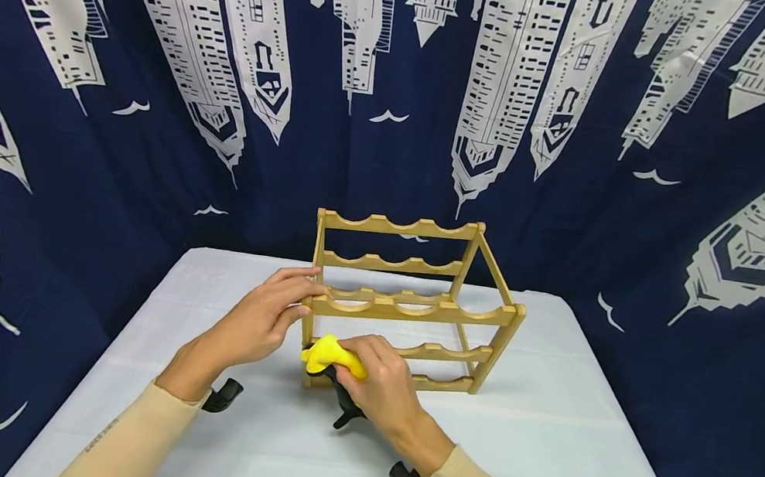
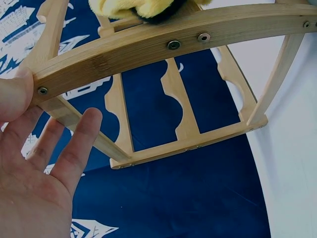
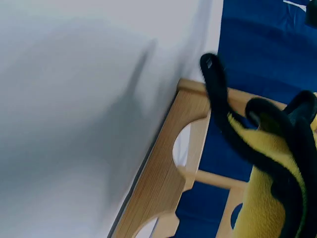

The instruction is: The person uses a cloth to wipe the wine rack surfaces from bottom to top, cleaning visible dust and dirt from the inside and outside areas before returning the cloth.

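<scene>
A light wooden wine rack [image 1: 382, 309] with scalloped rails stands on the white table. My left hand [image 1: 258, 322] holds its upper left front corner; in the left wrist view the thumb [image 2: 15, 96] lies against the side post and other fingers extend behind it. My right hand [image 1: 384, 386] grips a bunched yellow cloth [image 1: 331, 354] with a black edge, against the lower part of the rack's left front post. A black fold of the cloth dangles below that hand. In the right wrist view the cloth [image 3: 262, 208] overlaps the rack's scalloped rails [image 3: 158, 173], and the right hand is hidden.
The white tabletop [image 1: 541, 457] reaches out on both sides of the rack. Behind and beside it hangs a dark blue curtain [image 1: 390, 162] printed with white buildings. Black wrist camera mounts [image 1: 222, 395] sit under both wrists.
</scene>
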The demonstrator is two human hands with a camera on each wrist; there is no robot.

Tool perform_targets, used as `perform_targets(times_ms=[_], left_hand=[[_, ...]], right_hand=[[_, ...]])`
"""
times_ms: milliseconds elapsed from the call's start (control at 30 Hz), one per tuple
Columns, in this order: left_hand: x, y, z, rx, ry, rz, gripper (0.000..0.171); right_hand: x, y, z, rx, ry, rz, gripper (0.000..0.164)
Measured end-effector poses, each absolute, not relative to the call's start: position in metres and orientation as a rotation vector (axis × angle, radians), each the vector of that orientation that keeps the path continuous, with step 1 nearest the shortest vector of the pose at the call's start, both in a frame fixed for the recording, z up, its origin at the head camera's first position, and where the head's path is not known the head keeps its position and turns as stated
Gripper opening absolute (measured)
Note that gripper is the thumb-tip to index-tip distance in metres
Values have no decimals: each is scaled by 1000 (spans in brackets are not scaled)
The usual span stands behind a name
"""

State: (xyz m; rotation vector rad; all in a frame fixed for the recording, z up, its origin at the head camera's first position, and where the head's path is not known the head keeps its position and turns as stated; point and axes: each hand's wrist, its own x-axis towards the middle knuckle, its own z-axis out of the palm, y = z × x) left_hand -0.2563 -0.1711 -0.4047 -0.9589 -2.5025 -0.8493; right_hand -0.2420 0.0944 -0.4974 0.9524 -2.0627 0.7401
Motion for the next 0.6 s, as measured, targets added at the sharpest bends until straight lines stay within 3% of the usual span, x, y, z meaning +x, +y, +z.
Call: perform_targets(times_ms=[333, 600], left_hand=[[-256, -170, -406, -959, -2483, -826, 35], [-255, -171, -407, -957, -2494, -815, 33]], right_hand=[[-237, 135, -500, 900, -2072, 674, 53], [-235, 167, -501, 815, -2102, 711, 48]])
